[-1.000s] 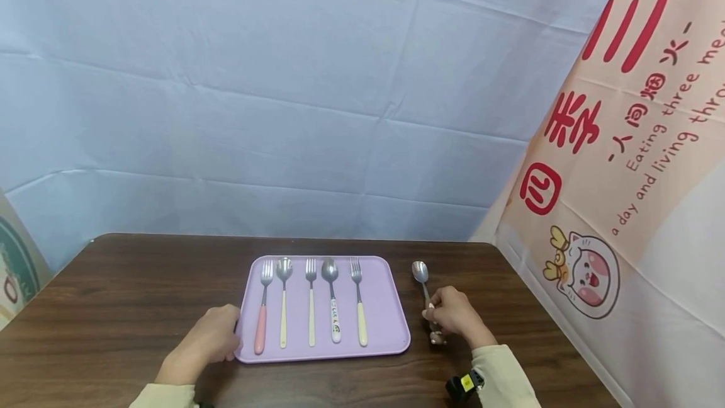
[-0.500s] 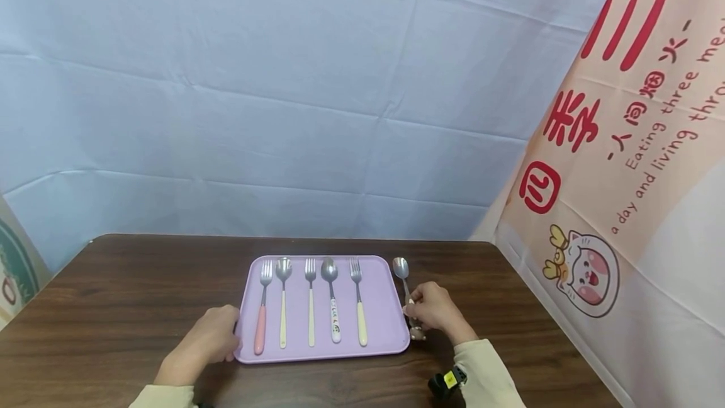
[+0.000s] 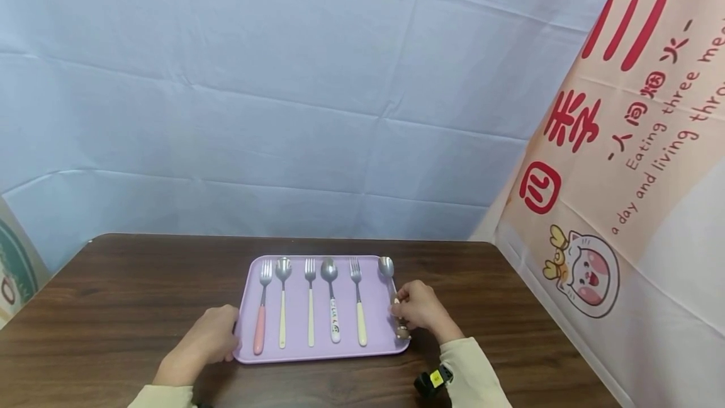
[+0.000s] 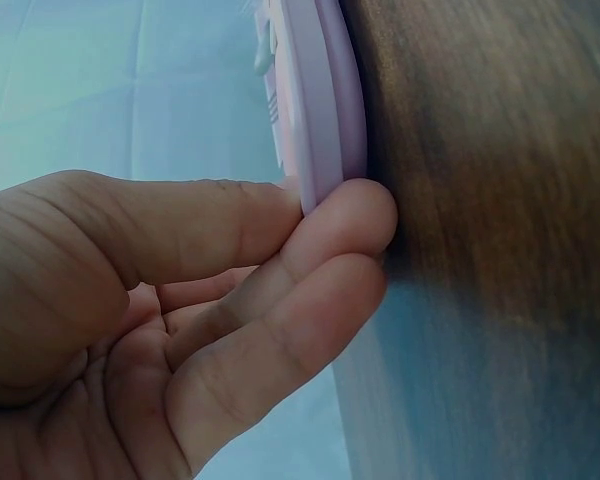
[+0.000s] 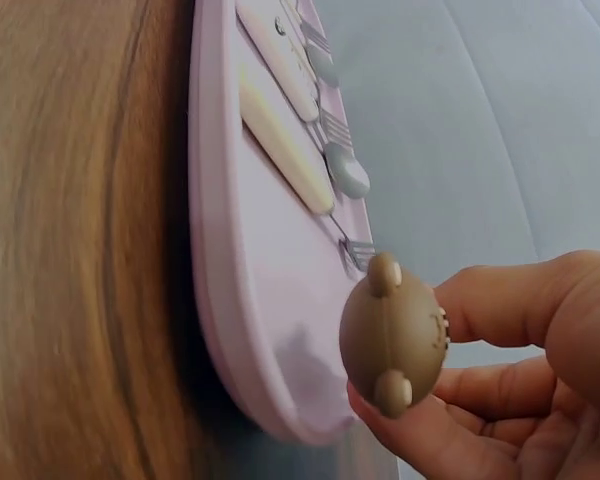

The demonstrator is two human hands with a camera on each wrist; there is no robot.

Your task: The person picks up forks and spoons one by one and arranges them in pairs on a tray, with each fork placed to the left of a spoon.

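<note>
A lilac tray lies on the table, with forks and spoons laid side by side on it. My left hand pinches the tray's left edge; the left wrist view shows the thumb above the rim and curled fingers under it. My right hand holds a metal spoon by its handle over the tray's right side, bowl towards the far edge. The handle ends in a brown bear-head knob, close to the camera in the right wrist view. A fork with a pale yellow handle is nearest it.
Left of that fork are a patterned-handle spoon, a cream-handled fork, a cream-handled spoon and a pink-handled fork. The dark wooden table ends at a pale blue cloth. A printed cloth hangs at the right.
My right hand has moved left with the spoon, from the table beside the tray to over the tray's right side. My left hand has stayed at the tray's left edge.
</note>
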